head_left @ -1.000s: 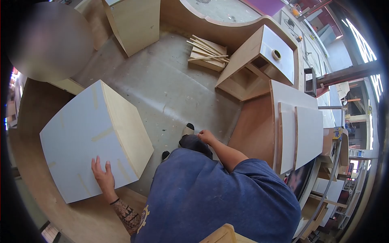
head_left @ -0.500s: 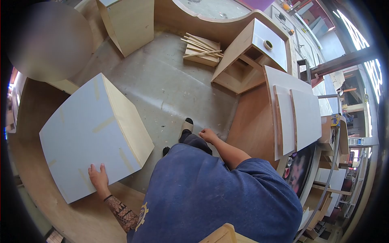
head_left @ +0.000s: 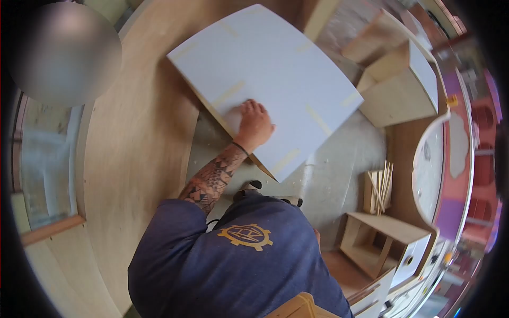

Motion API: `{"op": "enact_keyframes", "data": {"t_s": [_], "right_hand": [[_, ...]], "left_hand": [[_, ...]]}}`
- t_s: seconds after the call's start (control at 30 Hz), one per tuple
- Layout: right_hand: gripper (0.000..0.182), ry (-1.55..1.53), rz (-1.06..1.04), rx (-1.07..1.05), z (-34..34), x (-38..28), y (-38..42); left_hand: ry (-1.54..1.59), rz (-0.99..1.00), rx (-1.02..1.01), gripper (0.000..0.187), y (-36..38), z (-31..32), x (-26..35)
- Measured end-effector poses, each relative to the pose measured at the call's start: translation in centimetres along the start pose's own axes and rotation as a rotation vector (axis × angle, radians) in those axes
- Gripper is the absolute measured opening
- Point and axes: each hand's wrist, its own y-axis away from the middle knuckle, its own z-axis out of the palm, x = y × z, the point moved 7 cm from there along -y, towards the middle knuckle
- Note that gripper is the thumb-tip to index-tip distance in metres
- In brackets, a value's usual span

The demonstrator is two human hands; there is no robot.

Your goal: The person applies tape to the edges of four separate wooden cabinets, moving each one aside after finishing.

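Note:
My left hand point(head_left: 255, 126) rests on the white top of a large wooden box point(head_left: 297, 69), near its lower left edge. Its fingers lie on the surface and hold nothing. Strips of yellowish tape point(head_left: 318, 120) mark that white face. A tattooed forearm with a dark wristband reaches up to this hand. Of my right arm or hand, only a sliver of skin point(head_left: 317, 236) shows beside my blue shirt; the fingers are hidden behind my body.
A curved wooden structure point(head_left: 124, 132) spans the left side. Another box point(head_left: 400, 100) stands at upper right. Thin wood sticks point(head_left: 379, 188) lie at right, above an open cabinet point(head_left: 389, 228) with a roll of tape point(head_left: 409, 260) on its white face. My shoe point(head_left: 255, 184) is on the grey floor.
The view has swung left, bringing the white-topped box to the upper middle. My left hand is still on it. My right hand, visible before, is now mostly hidden.

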Motion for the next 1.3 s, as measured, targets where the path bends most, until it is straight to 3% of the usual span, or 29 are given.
{"op": "enact_keyframes", "data": {"t_s": [0.1,0.27,0.33,0.4,0.6,0.8,0.93,1.0,1.13,1.2,1.27,1.3], "right_hand": [[0.049,0.322,-0.098,-0.024,-1.1,-8.9,3.3],[0.045,0.348,-0.017,-0.016,-2.1,-18.9,5.7],[0.045,0.351,0.007,-0.018,-2.3,-19.9,5.1],[0.044,0.126,0.044,-0.018,-2.8,-17.9,2.2],[0.043,0.224,-0.010,-0.035,-0.5,-22.9,2.8],[0.044,0.220,-0.093,-0.102,1.0,-21.6,2.8],[0.042,0.213,-0.063,-0.028,0.3,-18.2,2.9],[0.045,0.217,-0.037,0.002,0.0,-15.9,3.2],[0.050,0.367,-0.031,0.051,-0.1,-12.9,4.2],[0.046,0.325,-0.043,0.114,-0.4,-12.7,5.1],[0.047,0.264,0.007,0.174,-0.2,-11.9,6.0],[0.047,0.246,0.026,0.180,-0.1,-11.8,6.4]], "left_hand": [[0.016,-0.013,0.036,0.084,0.6,0.4,-0.4],[0.112,0.018,0.108,0.083,1.0,-0.1,-0.9],[0.127,0.010,0.117,0.083,1.2,0.2,-1.1],[0.135,0.011,0.125,0.083,1.3,0.4,-1.4],[0.175,0.024,0.075,0.081,1.4,0.2,-1.8],[0.221,0.058,0.049,0.082,1.1,0.5,-1.6],[0.130,0.063,0.021,0.081,0.6,0.5,-1.5],[0.196,0.117,0.117,0.074,0.7,-0.6,-1.6],[0.148,0.144,0.039,0.076,0.0,1.3,-1.9],[0.151,0.136,0.068,0.073,0.2,1.5,-2.3],[0.469,0.172,0.134,0.072,-0.2,4.2,-6.1],[0.491,0.083,0.318,0.077,0.4,4.1,-8.2]]}}
